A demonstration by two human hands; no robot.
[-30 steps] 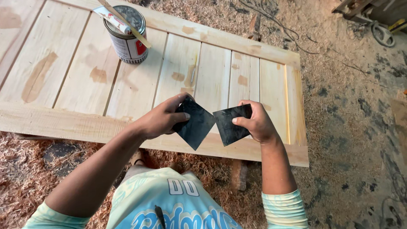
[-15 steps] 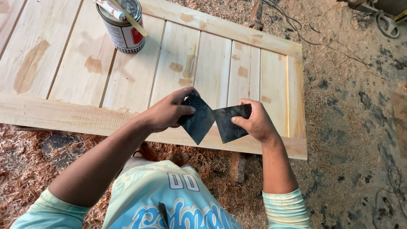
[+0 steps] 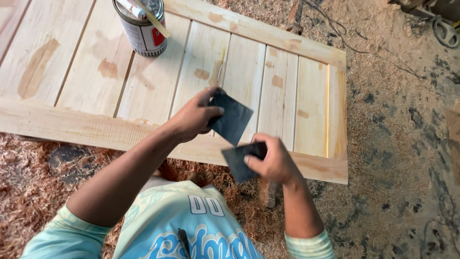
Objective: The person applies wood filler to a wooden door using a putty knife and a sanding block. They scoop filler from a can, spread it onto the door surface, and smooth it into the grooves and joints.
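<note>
Two dark squares of sandpaper are being held above the near edge of a pale wooden slatted panel (image 3: 201, 62). The left hand (image 3: 194, 117) is pinching the upper sandpaper piece (image 3: 235, 120) by its left corner, thumb pressing on top and fingers curling beneath, so the sheet is hanging tilted over the boards. The right hand (image 3: 273, 160) is gripping the lower sandpaper piece (image 3: 239, 163), fingers folding over its right edge, just below and apart from the first sheet. The panel is lying flat on a floor covered in wood shavings (image 3: 38, 192), and tan filler patches are showing on several slats. A metal can (image 3: 142, 31) is standing on the panel's far left part, with a flat wooden stick (image 3: 151, 17) lying across its open top.
</note>
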